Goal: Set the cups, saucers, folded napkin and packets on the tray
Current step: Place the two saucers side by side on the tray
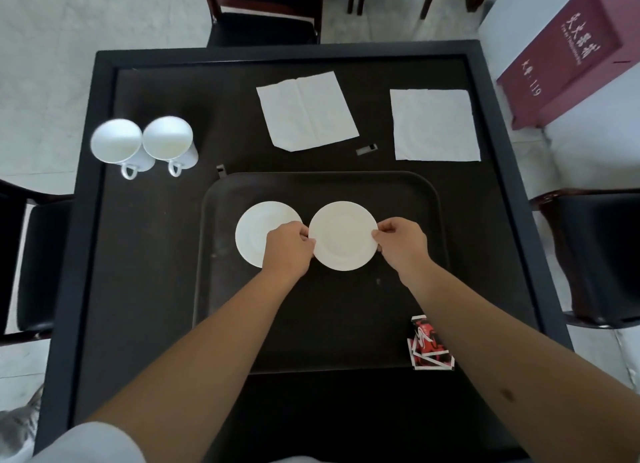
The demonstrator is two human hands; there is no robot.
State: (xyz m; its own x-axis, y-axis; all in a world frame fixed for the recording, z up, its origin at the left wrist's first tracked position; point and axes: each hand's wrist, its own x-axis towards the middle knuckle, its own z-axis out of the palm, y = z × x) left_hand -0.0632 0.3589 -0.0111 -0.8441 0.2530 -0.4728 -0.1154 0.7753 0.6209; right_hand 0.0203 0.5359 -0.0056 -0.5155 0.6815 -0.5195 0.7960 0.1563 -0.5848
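Note:
A dark tray [398, 192] lies in the middle of the black table. Two white saucers sit side by side on it. My left hand [289, 249] and my right hand [401, 242] pinch the opposite rims of the right saucer [343, 235]. The left saucer [258, 232] is partly covered by my left hand. Two white cups [116, 144] [169, 140] stand at the table's left, handles toward me. Two white napkins [306, 111] [434, 125] lie flat behind the tray. Red packets [429, 345] rest at the tray's near right corner.
A small grey object [366, 149] lies between the napkins. Dark chairs stand at the far side [263, 29], left [38, 254] and right [602, 251] of the table. A maroon box [571, 50] sits on a white surface at the upper right.

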